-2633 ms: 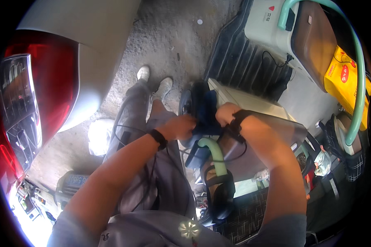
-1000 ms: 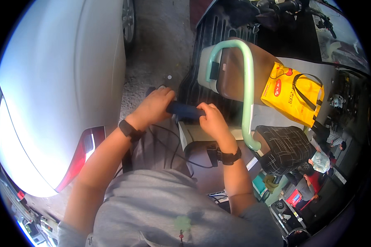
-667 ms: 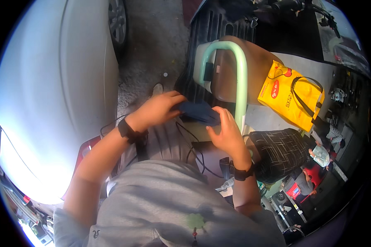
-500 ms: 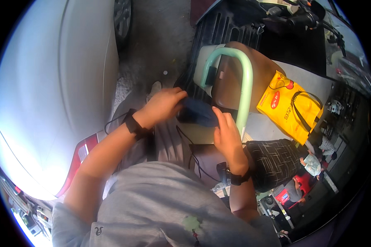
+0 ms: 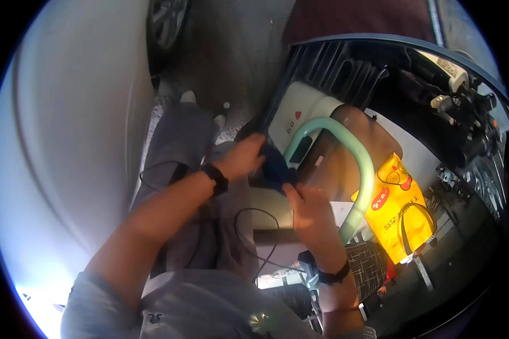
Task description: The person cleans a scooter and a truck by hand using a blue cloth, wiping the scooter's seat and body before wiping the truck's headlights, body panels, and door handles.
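Note:
A dark blue piece, soft like cloth, is stretched between my two hands in front of my legs; its exact kind is unclear. My left hand grips its upper left end with bent fingers. At the lower right end, my right hand pinches it with the thumb on top. Just behind it rises a pale green curved bar, close to my right hand. Black straps circle both wrists, and a thin black cable loops below the piece.
A white car fills the left side, its wheel farther ahead. To the right is a vehicle with a brown seat, a cream box, handlebars and a patterned black cushion. A yellow bag leans beside the bar.
My view has shifted, so the vehicle and bag appear lower. The blue piece now slants more steeply, my right hand lower than before. Both hands keep hold of it.

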Tool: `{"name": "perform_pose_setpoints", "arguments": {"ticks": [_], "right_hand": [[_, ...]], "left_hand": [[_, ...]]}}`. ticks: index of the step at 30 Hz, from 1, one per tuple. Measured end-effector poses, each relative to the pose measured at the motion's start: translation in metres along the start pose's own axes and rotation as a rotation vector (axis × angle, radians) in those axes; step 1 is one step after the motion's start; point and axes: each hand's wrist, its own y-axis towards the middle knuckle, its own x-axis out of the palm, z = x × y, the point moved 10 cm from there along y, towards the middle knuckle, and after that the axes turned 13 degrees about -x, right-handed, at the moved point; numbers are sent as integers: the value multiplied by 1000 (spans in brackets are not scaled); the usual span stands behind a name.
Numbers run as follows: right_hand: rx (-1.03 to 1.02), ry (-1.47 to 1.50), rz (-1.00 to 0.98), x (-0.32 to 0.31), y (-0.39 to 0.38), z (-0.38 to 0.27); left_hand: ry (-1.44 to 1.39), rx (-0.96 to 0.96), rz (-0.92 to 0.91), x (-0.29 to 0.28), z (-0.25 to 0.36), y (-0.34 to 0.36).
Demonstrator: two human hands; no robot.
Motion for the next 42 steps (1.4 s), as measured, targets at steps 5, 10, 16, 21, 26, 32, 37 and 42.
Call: {"name": "perform_pose_setpoints", "arguments": {"ticks": [5, 10, 16, 21, 26, 32, 37, 42], "right_hand": [[107, -172, 67, -64, 23, 42], [441, -199, 146, -69, -30, 83], [343, 101, 204, -57, -49, 101], [785, 464, 316, -20, -128, 115], [538, 169, 315, -47, -82, 110], [384, 11, 297, -55, -66, 99], [570, -5, 210, -50, -107, 99], [528, 74, 266, -54, -88, 105]], "left_hand": [[-269, 93, 153, -24, -3, 55], [-249, 112, -114, 26, 4, 136], [-559, 185, -163, 51, 36, 228], [-305, 290, -299, 63, 20, 222], [-215, 451, -438, 92, -5, 180], [-217, 739, -324, 52, 95, 260], [-208, 310, -667, 100, 44, 348], [-360, 147, -76, 85, -75, 371]]}}
